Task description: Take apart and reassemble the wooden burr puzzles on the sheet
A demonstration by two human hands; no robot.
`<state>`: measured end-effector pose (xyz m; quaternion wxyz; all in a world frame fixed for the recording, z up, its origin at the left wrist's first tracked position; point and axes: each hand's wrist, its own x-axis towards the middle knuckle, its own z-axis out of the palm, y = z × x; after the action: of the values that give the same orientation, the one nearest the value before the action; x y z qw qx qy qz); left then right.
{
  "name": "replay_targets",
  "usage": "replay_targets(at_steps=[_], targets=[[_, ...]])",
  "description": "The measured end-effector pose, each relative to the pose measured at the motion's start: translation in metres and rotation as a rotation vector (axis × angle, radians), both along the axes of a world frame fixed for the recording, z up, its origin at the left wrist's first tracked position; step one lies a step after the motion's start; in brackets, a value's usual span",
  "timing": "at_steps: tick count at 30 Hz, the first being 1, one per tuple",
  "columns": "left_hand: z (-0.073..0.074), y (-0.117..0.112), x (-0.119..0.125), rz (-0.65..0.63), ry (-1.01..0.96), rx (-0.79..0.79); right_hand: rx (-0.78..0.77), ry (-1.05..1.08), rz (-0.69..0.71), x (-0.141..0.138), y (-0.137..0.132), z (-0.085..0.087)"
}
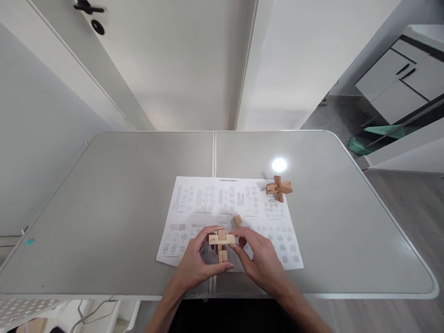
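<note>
A partly built wooden block puzzle (222, 244) is held between both hands, just above a printed instruction sheet (222, 203). My left hand (197, 261) curls round its left side, thumb under the lower block. My right hand (262, 259) pinches its right end with fingers closed. A loose wooden piece (237, 220) lies on the sheet just beyond the hands. A finished wooden cross-shaped puzzle (279, 188) rests at the sheet's far right corner.
The grey folding table (104, 208) has a centre seam and rounded corners; its near edge is right under my wrists. A white wall and door stand beyond it. Grey cabinets and a green dustpan (360, 145) are at the far right.
</note>
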<state>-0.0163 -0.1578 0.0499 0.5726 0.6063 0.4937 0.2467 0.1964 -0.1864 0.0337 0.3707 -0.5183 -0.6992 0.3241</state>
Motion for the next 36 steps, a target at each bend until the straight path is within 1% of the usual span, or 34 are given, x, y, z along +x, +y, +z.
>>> replay_targets(at_steps=[3, 6, 8, 10, 13, 15, 18, 22, 25, 27, 29, 31, 33, 34, 36], targets=[[0.001, -0.001, 0.002, 0.024, -0.014, -0.018, -0.031, 0.008, -0.012, 0.0, 0.001, 0.002], [0.0, -0.003, 0.002, 0.059, -0.032, -0.047, -0.095, -0.012, 0.011, 0.004, 0.003, 0.004], [-0.002, -0.003, 0.001, 0.088, -0.037, -0.061, -0.114, -0.044, 0.016, 0.006, 0.004, 0.002], [-0.005, -0.003, 0.0, 0.122, -0.025, -0.066, -0.09, -0.096, -0.022, 0.009, 0.004, -0.003], [-0.008, -0.003, -0.003, 0.169, -0.006, -0.071, -0.041, -0.208, -0.149, 0.011, 0.002, -0.016], [-0.009, -0.003, -0.005, 0.189, -0.007, -0.071, -0.053, -0.282, -0.208, 0.011, 0.0, -0.025], [-0.009, -0.003, -0.006, 0.202, -0.01, -0.065, -0.114, -0.349, -0.24, 0.011, -0.001, -0.032], [-0.009, -0.003, -0.005, 0.205, 0.007, -0.061, -0.191, -0.336, -0.218, 0.012, -0.001, -0.029], [-0.01, -0.003, -0.005, 0.201, 0.024, -0.046, -0.236, -0.262, -0.2, 0.013, -0.001, -0.022], [-0.011, -0.004, -0.005, 0.201, 0.026, -0.044, -0.298, -0.181, -0.2, 0.015, 0.0, -0.016], [-0.013, -0.005, -0.006, 0.216, 0.018, -0.046, -0.398, -0.04, -0.191, 0.016, 0.001, -0.01], [-0.014, -0.006, -0.006, 0.24, 0.007, -0.047, -0.5, 0.174, -0.154, 0.016, 0.002, -0.006], [-0.015, -0.006, -0.004, 0.258, -0.006, -0.054, -0.561, 0.383, -0.116, 0.014, 0.003, -0.005], [-0.016, -0.006, -0.003, 0.259, -0.015, -0.062, -0.574, 0.448, -0.111, 0.012, 0.003, -0.005], [-0.017, -0.007, -0.001, 0.247, -0.039, -0.082, -0.579, 0.488, -0.129, 0.008, 0.002, -0.007]])
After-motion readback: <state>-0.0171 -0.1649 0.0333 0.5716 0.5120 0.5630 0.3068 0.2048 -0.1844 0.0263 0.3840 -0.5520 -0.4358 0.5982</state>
